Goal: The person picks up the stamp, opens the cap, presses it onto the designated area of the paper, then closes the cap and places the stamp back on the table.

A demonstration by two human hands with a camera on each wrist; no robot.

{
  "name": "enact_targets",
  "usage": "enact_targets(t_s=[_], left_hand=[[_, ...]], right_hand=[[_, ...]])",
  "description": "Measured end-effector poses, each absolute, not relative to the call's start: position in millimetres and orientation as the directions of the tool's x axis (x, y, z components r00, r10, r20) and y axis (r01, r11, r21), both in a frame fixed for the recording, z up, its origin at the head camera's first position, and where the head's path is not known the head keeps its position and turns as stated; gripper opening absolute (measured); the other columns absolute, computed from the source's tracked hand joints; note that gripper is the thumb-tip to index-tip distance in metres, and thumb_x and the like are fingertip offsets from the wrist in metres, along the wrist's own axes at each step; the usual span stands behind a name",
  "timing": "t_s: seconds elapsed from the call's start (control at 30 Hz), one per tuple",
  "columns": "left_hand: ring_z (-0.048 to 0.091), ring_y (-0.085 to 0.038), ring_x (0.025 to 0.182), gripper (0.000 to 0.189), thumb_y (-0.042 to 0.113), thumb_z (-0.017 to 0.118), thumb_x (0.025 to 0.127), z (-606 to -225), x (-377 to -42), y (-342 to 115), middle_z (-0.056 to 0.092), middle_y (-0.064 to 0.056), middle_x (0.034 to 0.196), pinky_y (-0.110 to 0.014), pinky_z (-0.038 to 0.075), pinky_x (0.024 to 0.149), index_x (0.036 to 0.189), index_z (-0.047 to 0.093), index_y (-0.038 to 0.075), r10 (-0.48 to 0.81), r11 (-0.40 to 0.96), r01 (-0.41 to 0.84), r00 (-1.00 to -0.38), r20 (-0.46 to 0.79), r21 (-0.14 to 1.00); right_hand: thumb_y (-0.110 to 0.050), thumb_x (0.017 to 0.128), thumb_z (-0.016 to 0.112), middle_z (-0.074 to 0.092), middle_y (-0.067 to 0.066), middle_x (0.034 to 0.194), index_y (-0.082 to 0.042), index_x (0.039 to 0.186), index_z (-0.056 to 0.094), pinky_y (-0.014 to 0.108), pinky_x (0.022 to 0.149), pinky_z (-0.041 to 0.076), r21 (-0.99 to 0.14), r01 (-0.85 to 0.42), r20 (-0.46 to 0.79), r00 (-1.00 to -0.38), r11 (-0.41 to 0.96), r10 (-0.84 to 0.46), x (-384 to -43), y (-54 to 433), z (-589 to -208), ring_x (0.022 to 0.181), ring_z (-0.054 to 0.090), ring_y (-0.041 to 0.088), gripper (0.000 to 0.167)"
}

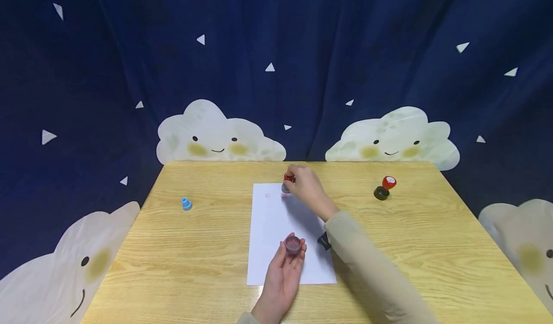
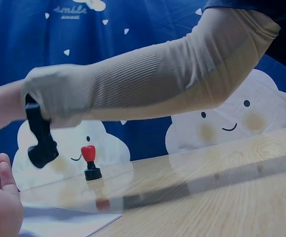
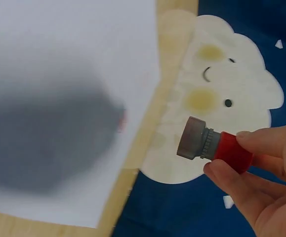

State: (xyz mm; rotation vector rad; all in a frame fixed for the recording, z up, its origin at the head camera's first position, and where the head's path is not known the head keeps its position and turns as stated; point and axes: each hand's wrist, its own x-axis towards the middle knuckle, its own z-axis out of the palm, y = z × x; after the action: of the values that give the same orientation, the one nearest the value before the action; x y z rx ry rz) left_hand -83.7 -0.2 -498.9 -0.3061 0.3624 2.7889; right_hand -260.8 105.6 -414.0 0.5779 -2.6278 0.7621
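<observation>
My right hand point(image 1: 307, 186) pinches a self-inking stamp point(image 3: 209, 143) by its red end, thumb on one side and fingers on the other. Its grey, cup-like end points toward the paper; in the right wrist view it is off the sheet. A white sheet of paper point(image 1: 270, 235) lies under both hands, with small pinkish-red prints point(image 1: 267, 196) near its far edge. Low over the near part of the sheet, my left hand point(image 1: 282, 278) holds a round, dark translucent cap point(image 1: 293, 245) between thumb and fingers. The left wrist view cuts this cap off at its edge.
To the right stands another stamp point(image 1: 389, 183) with a red handle and black base. A small light-blue tapered piece point(image 1: 186, 204) is on the left of the wooden table point(image 1: 207, 257). Behind hangs a dark blue curtain point(image 1: 242, 21) with clouds. A black device point(image 2: 42, 140) sits on my right wrist.
</observation>
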Motion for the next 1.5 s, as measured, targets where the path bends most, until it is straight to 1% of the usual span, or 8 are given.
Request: enact_targets(t_s=[0.33, 0.57, 0.77, 0.87, 1.0, 1.23, 1.43, 1.5], left_hand=[[0.06, -0.024, 0.113, 0.036, 0.022, 0.039, 0.108, -497.2, -90.7, -9.4, 0.053, -0.021, 0.128, -0.028, 0.042, 0.109, 0.135, 0.042, -0.002, 0.257, -0.934, -0.303, -0.937, -0.236, 0.189], [0.058, -0.027, 0.118, 0.042, 0.02, 0.039, 0.108, -488.9, -98.8, -15.2, 0.048, -0.023, 0.135, -0.031, 0.039, 0.112, 0.141, 0.029, -0.004, 0.233, -0.942, -0.276, -0.947, -0.223, 0.189], [0.057, -0.026, 0.12, 0.043, 0.018, 0.037, 0.109, -485.1, -105.0, -17.8, 0.05, -0.02, 0.136, -0.033, 0.033, 0.117, 0.144, 0.027, -0.005, 0.212, -0.961, -0.236, -0.963, -0.167, 0.143], [0.057, -0.023, 0.121, 0.049, 0.018, 0.036, 0.109, -484.6, -107.4, -18.9, 0.055, -0.014, 0.133, -0.033, 0.032, 0.117, 0.15, 0.02, -0.004, 0.203, -0.96, -0.228, -0.967, -0.156, 0.165], [0.055, -0.017, 0.124, 0.056, 0.021, 0.034, 0.109, -483.1, -109.8, -20.5, 0.054, -0.01, 0.136, -0.032, 0.031, 0.117, 0.155, 0.011, -0.002, 0.191, -0.95, -0.225, -0.968, -0.165, 0.216], [0.054, -0.012, 0.124, 0.053, 0.024, 0.031, 0.11, -479.3, -111.7, -22.5, 0.053, -0.007, 0.137, -0.03, 0.032, 0.116, 0.154, 0.015, -0.001, 0.182, -0.928, -0.242, -0.958, -0.22, 0.284], [0.057, -0.013, 0.121, 0.051, 0.022, 0.037, 0.109, -479.8, -111.0, -22.1, 0.06, -0.006, 0.129, -0.031, 0.034, 0.116, 0.151, 0.019, 0.0, 0.173, -0.932, -0.233, -0.959, -0.224, 0.279], [0.056, -0.013, 0.121, 0.05, 0.022, 0.037, 0.109, -480.5, -110.9, -21.3, 0.06, -0.006, 0.129, -0.031, 0.033, 0.116, 0.151, 0.02, 0.0, 0.173, -0.932, -0.232, -0.96, -0.222, 0.278]], right_hand=[[-0.001, 0.078, 0.077, 0.068, 0.002, 0.075, -0.007, 0.076, 0.063, 0.026, 0.056, 0.053, -0.472, -0.521, 0.452, -0.836, 0.711, -0.313, -226.5, 107.0, -375.5, 0.064, 0.064, 0.012, 0.015], [0.003, 0.077, 0.077, 0.07, 0.004, 0.078, -0.006, 0.075, 0.062, 0.027, 0.06, 0.059, -0.51, -0.587, 0.488, -0.799, 0.628, -0.351, -193.3, 103.3, -357.9, 0.068, 0.07, 0.015, 0.018], [0.005, 0.076, 0.077, 0.071, 0.005, 0.079, -0.006, 0.075, 0.062, 0.029, 0.06, 0.061, -0.521, -0.605, 0.474, -0.792, 0.602, -0.385, -168.9, 98.4, -357.3, 0.068, 0.07, 0.016, 0.019], [0.004, 0.077, 0.077, 0.07, 0.005, 0.079, -0.006, 0.077, 0.063, 0.029, 0.06, 0.061, -0.535, -0.6, 0.456, -0.798, 0.595, -0.394, -160.1, 97.1, -359.4, 0.069, 0.07, 0.016, 0.018], [0.004, 0.077, 0.078, 0.07, 0.003, 0.079, -0.007, 0.077, 0.064, 0.029, 0.061, 0.061, -0.552, -0.598, 0.439, -0.801, 0.581, -0.407, -153.0, 96.3, -364.5, 0.07, 0.071, 0.016, 0.017], [0.003, 0.076, 0.079, 0.071, 0.002, 0.079, -0.008, 0.076, 0.063, 0.022, 0.062, 0.058, -0.555, -0.589, 0.422, -0.808, 0.587, -0.411, -148.1, 96.1, -372.0, 0.071, 0.071, 0.015, 0.019], [0.003, 0.076, 0.08, 0.071, 0.002, 0.08, -0.008, 0.076, 0.063, 0.028, 0.063, 0.06, -0.557, -0.588, 0.417, -0.808, 0.586, -0.416, -147.2, 97.5, -375.0, 0.072, 0.071, 0.016, 0.021], [0.004, 0.075, 0.08, 0.071, 0.003, 0.079, -0.008, 0.076, 0.063, 0.027, 0.063, 0.06, -0.551, -0.596, 0.421, -0.803, 0.584, -0.423, -147.0, 97.9, -376.1, 0.071, 0.071, 0.016, 0.021]])
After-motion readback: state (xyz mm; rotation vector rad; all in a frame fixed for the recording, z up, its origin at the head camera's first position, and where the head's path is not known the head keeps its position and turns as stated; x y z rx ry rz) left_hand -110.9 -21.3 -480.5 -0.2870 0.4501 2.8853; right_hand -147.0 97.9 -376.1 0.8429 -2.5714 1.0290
